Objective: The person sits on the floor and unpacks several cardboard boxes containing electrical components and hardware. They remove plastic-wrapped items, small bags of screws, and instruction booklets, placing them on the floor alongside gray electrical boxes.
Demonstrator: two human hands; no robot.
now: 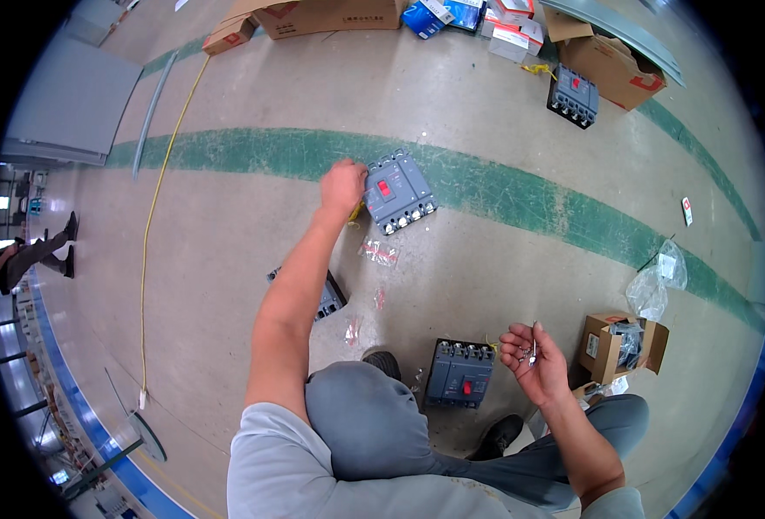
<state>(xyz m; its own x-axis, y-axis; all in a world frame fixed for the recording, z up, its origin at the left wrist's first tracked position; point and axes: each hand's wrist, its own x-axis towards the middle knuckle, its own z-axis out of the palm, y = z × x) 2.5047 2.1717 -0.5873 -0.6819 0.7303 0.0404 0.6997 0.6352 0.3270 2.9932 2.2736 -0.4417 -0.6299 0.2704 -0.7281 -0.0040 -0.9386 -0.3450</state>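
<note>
A grey moulded-case circuit breaker (410,183) with a red switch lies tilted on the floor ahead of me. My left hand (343,188) has its fingers curled at the breaker's left edge, and some fingertips are hidden. Yellow wire shows just below that hand. My right hand (538,368) is turned palm up with fingers curled around small metal screws (534,348); how many is hard to tell. Left of it, near my feet, stands a second breaker (459,374). Another breaker (331,297) is partly hidden under my left forearm.
Small plastic bags (378,253) lie between the breakers. An open cardboard box (609,348) and clear plastic wrap (651,290) are at right. Far right, a further breaker (573,95) sits beside a carton (612,65). A yellow cord (151,208) runs along the left. A person's legs (49,246) show far left.
</note>
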